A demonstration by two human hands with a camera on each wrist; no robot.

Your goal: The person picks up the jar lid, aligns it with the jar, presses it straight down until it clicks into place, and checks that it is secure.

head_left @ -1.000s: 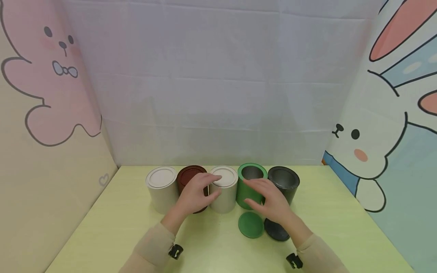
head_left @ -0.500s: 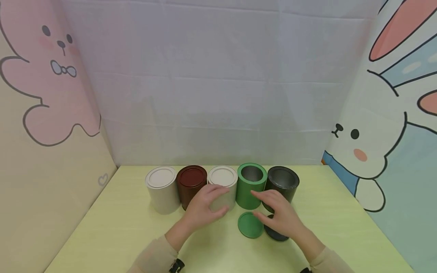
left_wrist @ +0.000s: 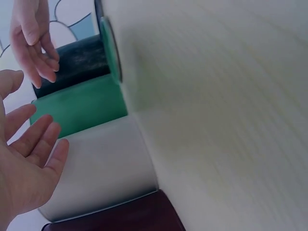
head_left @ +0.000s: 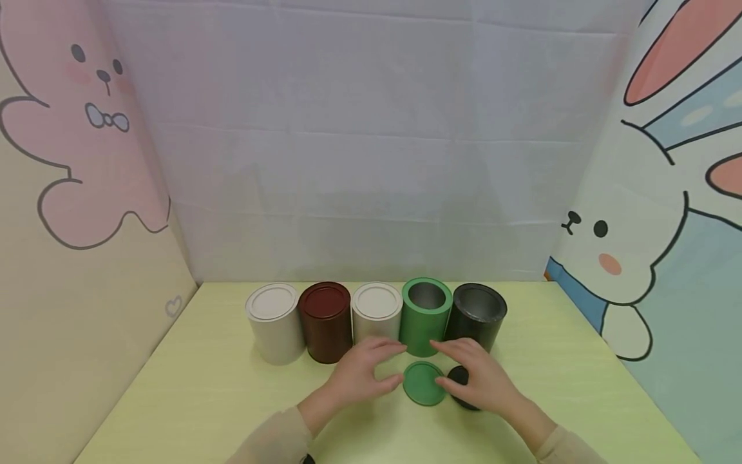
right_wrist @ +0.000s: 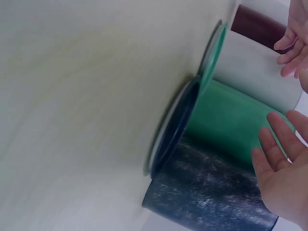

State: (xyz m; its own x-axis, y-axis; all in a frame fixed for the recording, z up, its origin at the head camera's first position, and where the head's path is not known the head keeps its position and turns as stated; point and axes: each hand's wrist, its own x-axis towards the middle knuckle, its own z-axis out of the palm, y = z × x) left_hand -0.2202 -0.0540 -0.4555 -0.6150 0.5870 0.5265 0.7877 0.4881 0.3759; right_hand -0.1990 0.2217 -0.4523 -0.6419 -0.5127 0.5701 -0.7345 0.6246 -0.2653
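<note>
My left hand (head_left: 362, 374) hovers with its fingers apart, left of a round green lid (head_left: 423, 390) lying on the table. On the lid's other side is my right hand (head_left: 481, 380), fingers spread and holding nothing, overlapping the lid's edge in the head view. It partly hides a black lid (head_left: 458, 376). Behind the lids stand a lidless green can (head_left: 426, 328) and a lidless black can (head_left: 476, 322). A white can (head_left: 377, 312) beside the green one has its lid on. Both palms face inward; the left wrist view shows my left fingers (left_wrist: 43, 144) near that white can's side.
A dark red can (head_left: 326, 332) and another white can (head_left: 275, 335), both lidded, continue the row to the left. The pale yellow table (head_left: 191, 399) meets a white cloth wall (head_left: 371, 193) behind the cans, with cartoon-printed sides.
Both hands have drawn back from over the cans toward the front of the table, down to the level of the lids, and the left has shifted right. Cans and lids stay put.
</note>
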